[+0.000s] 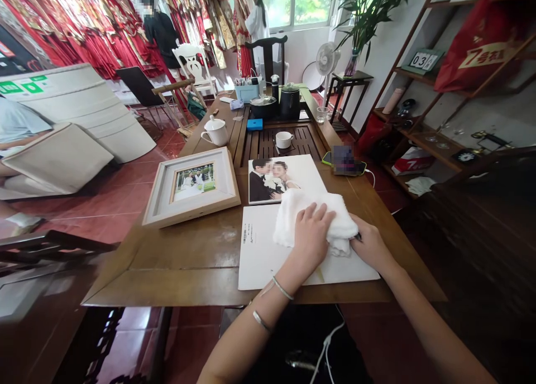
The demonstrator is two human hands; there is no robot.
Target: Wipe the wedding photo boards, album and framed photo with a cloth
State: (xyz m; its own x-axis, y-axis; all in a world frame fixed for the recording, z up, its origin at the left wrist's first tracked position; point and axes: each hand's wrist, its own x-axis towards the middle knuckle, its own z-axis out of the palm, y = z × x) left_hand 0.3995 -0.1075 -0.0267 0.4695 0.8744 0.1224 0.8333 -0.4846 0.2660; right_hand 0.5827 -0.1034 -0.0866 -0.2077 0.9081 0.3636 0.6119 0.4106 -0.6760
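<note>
A folded white towel [288, 216] lies bunched over a white panel [268, 267] at the table's near edge. My left hand [313, 233] grips it from above, fingers bent over the cloth. At the towel's right side, my right hand [371, 244] is closed, its fingertips partly hidden by the cloth. A small dark tip shows at that hand; what it belongs to cannot be made out. Just beyond, a photo panel of a couple [268, 183] is partly covered by the towel. To the left, a pale wooden picture frame [196, 211] holds a smaller photo.
A lidded white mug [215, 132], a white cup [284, 140] and a blue box [254, 124] stand farther back. A phone on a cable [355, 166] lies at the right edge. Shelves [444, 155] flank the table. Other people are at the left and back.
</note>
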